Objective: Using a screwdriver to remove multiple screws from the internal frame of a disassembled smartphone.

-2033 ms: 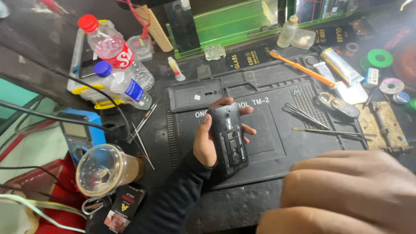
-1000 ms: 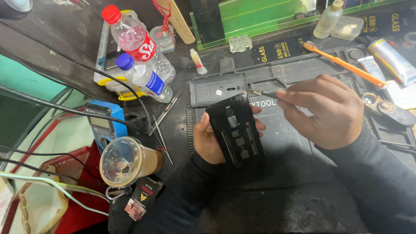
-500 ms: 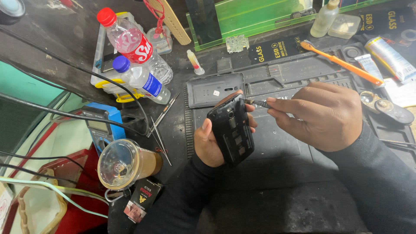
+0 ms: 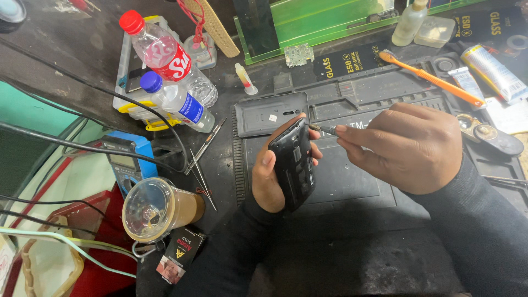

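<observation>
My left hand (image 4: 268, 179) grips an opened black phone (image 4: 293, 163), tilted on its edge with the inner side facing right. In my right hand (image 4: 410, 146) is a thin metal tool (image 4: 323, 129); its tip touches the phone's top corner. Both hands hover over a dark repair mat (image 4: 357, 181). Just behind the phone, a removed black back cover (image 4: 269, 114) lies flat on the mat.
Two plastic bottles (image 4: 168, 77) lie at the left on a tray. Tweezers (image 4: 202, 159), a blue multimeter (image 4: 127, 159), a lidded drink cup (image 4: 157, 208) and a small box (image 4: 177, 254) sit nearby. An orange toothbrush (image 4: 432, 80), tubes (image 4: 492, 69) and a green-edged glass panel (image 4: 330, 19) are behind.
My right hand came in from the lower right and brought the tool's tip to the phone. My left hand tilted the phone further onto its edge.
</observation>
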